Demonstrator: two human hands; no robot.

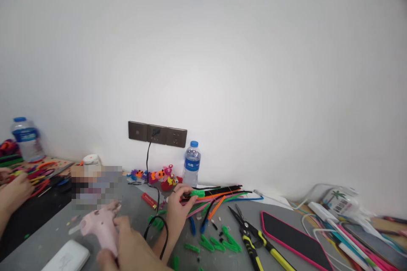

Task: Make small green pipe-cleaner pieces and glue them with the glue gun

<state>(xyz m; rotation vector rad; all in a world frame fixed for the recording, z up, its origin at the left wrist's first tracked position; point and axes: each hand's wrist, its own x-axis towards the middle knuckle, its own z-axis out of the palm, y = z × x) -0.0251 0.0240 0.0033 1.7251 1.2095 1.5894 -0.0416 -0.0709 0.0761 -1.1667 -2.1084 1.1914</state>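
My left hand [180, 205] pinches a short green fuzzy pipe-cleaner piece [197, 193] between thumb and fingers, above a bundle of pipe cleaners [222, 194]. My right hand [125, 243] crosses in front of my left forearm, its fingers wrapped round the handle of a pale pink hot glue gun [100, 224]. A clear glue stick pokes out of the gun's left end. A black cord [167, 233] loops over my left forearm. Bent green pipe-cleaner pieces [218, 243] lie on the grey mat to the right of my hands.
Yellow-black pliers [251, 237] and a pink-edged phone [294, 237] lie on the right. A water bottle [192, 164] and small fuzzy figures [155, 174] stand near the wall. At left are a white box-like device [68, 257] and another person's hand [17, 192].
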